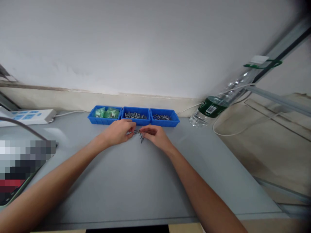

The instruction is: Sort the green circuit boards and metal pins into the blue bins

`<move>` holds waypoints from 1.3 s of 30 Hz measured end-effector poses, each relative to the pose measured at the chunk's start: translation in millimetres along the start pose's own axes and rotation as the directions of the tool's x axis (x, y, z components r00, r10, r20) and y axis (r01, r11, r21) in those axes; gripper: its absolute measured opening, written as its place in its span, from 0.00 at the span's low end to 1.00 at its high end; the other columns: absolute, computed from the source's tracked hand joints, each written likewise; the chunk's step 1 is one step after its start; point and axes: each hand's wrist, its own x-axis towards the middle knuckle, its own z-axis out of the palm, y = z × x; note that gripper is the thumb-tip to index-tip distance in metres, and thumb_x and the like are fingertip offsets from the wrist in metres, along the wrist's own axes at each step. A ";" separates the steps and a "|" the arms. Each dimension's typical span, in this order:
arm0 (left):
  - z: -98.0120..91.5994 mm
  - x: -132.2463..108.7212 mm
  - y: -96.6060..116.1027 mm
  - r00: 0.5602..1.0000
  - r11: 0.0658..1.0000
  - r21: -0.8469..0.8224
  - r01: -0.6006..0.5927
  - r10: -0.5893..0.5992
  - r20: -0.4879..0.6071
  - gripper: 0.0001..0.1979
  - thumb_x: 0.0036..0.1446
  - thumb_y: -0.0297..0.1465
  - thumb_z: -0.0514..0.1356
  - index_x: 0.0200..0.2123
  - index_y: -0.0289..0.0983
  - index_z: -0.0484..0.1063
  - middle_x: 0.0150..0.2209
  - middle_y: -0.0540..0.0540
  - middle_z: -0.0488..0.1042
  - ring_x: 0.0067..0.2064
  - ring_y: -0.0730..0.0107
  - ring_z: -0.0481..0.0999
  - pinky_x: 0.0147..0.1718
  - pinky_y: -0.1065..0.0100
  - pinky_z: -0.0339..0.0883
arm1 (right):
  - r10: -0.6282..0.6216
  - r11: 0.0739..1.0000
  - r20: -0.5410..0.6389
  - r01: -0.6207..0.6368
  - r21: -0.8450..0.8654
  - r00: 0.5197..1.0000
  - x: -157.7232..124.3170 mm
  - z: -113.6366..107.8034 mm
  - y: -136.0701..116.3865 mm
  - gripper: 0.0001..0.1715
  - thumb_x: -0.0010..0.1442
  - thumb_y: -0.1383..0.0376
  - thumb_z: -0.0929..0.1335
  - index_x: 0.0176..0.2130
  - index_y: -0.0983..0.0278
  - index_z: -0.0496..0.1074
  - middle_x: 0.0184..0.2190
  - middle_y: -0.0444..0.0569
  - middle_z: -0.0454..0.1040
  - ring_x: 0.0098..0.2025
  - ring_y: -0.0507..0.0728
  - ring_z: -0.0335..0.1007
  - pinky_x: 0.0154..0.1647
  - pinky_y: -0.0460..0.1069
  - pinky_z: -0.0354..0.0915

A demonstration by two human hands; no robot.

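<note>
My left hand (119, 132) and my right hand (156, 136) meet just in front of the blue bins, fingertips nearly touching. Thin metal pins (137, 131) bridge the gap, and both hands pinch at them with closed fingers. Several more dark slim pins (142, 139) show just below my right fingertips; whether they lie on the table or hang from the hand I cannot tell. The middle bin (136, 121) holds larger metal cylinders, the right bin (165, 123) a heap of thin metal pins. Green plastic bags with small parts fill the left bin (102, 121).
A clear plastic bottle (211, 106) leans against the frame at the right, with a white cable (230, 134) beside it. On the left are a power strip (31, 116) and a blurred-out device (21, 171). The grey table (126, 187) ends at a wall behind the bins.
</note>
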 end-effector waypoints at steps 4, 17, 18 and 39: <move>1.6 -0.1 1.0 0.999 0.999 -0.040 -0.027 0.026 -0.037 0.04 0.60 0.25 0.60 0.32 0.37 0.70 0.36 0.46 0.74 0.34 0.66 0.72 0.32 0.67 0.60 | 0.063 0.992 0.026 -0.065 0.104 0.998 -0.6 3.2 -2.4 0.15 0.50 0.57 0.78 0.37 0.61 0.83 0.33 0.49 0.82 0.33 0.56 0.78 0.39 0.54 0.74; 37.0 5.4 -14.2 0.991 0.989 0.061 -0.137 0.136 0.017 0.15 0.70 0.28 0.54 0.53 0.35 0.77 0.53 0.38 0.79 0.56 0.51 0.75 0.56 0.52 0.71 | 0.112 0.984 -0.522 -0.019 0.179 0.846 3.3 -7.9 -15.4 0.20 0.46 0.59 0.76 0.41 0.60 0.83 0.44 0.51 0.83 0.36 0.57 0.78 0.35 0.51 0.72; 37.9 5.7 -14.0 0.990 0.988 0.058 -0.142 0.142 0.017 0.15 0.70 0.28 0.53 0.51 0.35 0.79 0.50 0.38 0.80 0.55 0.52 0.76 0.56 0.53 0.71 | 0.120 0.982 -0.553 -0.015 0.191 0.825 3.8 -8.6 -14.9 0.21 0.46 0.59 0.76 0.43 0.59 0.82 0.48 0.51 0.82 0.37 0.57 0.78 0.35 0.51 0.72; 29.8 4.3 -14.7 0.999 0.996 -0.091 -0.025 0.028 0.039 0.07 0.59 0.21 0.55 0.39 0.36 0.69 0.38 0.42 0.76 0.38 0.60 0.76 0.36 0.64 0.67 | 0.135 0.983 -0.448 -0.064 0.170 0.884 1.1 -5.8 -16.0 0.18 0.47 0.61 0.73 0.41 0.59 0.80 0.46 0.51 0.82 0.33 0.55 0.76 0.35 0.52 0.70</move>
